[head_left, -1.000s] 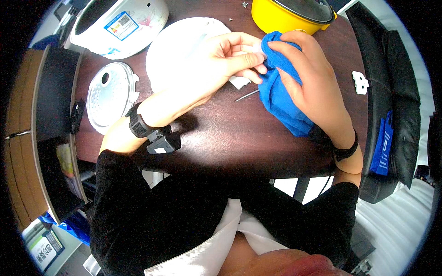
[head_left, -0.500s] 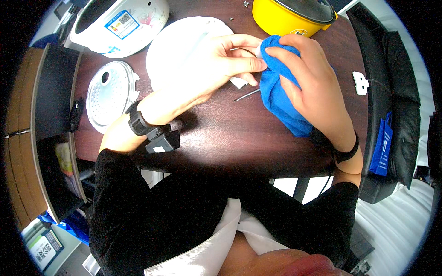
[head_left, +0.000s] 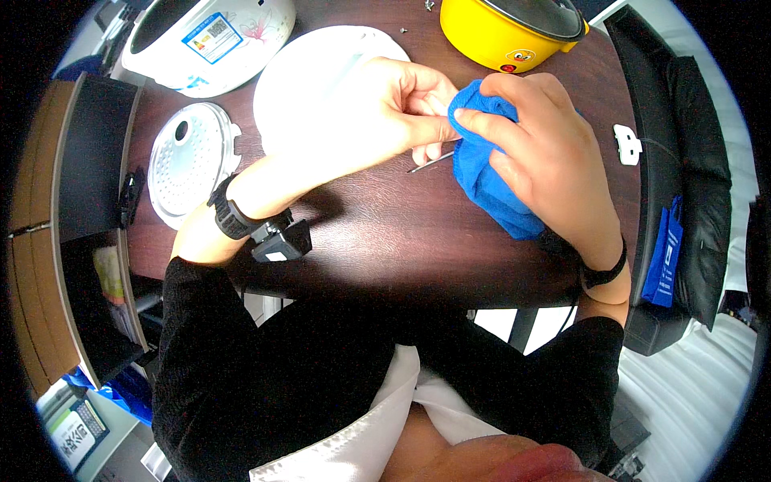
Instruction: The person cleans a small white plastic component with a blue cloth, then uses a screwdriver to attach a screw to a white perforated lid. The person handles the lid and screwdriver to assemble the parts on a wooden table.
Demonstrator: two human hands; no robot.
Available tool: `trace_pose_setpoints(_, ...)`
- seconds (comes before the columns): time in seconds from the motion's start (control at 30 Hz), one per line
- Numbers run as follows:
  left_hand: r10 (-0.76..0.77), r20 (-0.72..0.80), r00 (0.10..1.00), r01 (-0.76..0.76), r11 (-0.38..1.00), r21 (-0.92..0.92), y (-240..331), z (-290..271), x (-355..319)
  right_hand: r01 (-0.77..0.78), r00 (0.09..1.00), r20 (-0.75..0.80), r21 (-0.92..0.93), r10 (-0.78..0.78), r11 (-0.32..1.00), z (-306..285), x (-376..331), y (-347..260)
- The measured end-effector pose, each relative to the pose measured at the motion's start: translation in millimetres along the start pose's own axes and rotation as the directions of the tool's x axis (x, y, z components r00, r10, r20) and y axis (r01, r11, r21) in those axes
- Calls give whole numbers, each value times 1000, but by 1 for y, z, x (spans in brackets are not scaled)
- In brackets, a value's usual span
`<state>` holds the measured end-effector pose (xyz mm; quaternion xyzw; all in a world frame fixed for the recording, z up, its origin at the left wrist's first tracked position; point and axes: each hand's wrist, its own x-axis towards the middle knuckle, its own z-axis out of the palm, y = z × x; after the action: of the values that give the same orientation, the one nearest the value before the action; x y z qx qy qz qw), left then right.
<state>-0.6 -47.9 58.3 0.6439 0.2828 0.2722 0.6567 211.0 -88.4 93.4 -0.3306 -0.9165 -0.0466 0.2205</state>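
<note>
My right hand [head_left: 536, 132] grips a blue cloth [head_left: 491, 186], bunched up, with one end hanging toward me. My left hand [head_left: 405, 112] meets the cloth's left side, thumb and fingers closed in a pinch; what lies between them is hidden. Under the hands, a thin metal shaft [head_left: 427, 165], like a screwdriver's, rests on the table and runs in behind the cloth. Beyond my left hand lies a large white round part [head_left: 309, 68], overexposed and partly covered by that hand.
A white rice cooker body [head_left: 241, 60] stands far left, with a round dimpled inner lid [head_left: 189, 165] nearer me. At the back right is a yellow pot [head_left: 482, 40] with a dark lid. Small screws [head_left: 403, 30] lie far back; a white plastic piece [head_left: 628, 145] sits at the right edge.
Both hands and the top of the cloth have come slightly nearer to me. The fingers of my left hand have curled in more, and the small white bit beside the cloth is now hidden.
</note>
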Motion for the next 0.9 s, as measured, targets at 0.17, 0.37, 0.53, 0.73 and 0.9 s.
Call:
trace_pose_setpoints(0.17, -10, -47, 999, 10, 1000, -3, 1, 6, 0, -39, 999, 31, -51, 40, 998, -3, -7, 21)
trace_pose_setpoints(0.37, -14, -104, 994, 16, 1000, 17, -1, 3, 5, -38, 995, -89, -60, 32, 997, -9, -5, 34)
trace_pose_setpoints(0.53, -89, -67, 994, 93, 993, 72, -7, 4, 4, 16, 1000, -8, 38, -16, 999, -7, 0, 5)
trace_pose_setpoints(0.73, -120, -56, 991, 127, 982, 140, -4, 3, 3, 89, 995, -33, -14, -89, 996, 8, 0, 14)
trace_pose_setpoints(0.9, -8, -38, 999, 7, 1000, -24, 5, 4, 2, 18, 1000, 24, -84, -16, 996, 12, -5, 36)
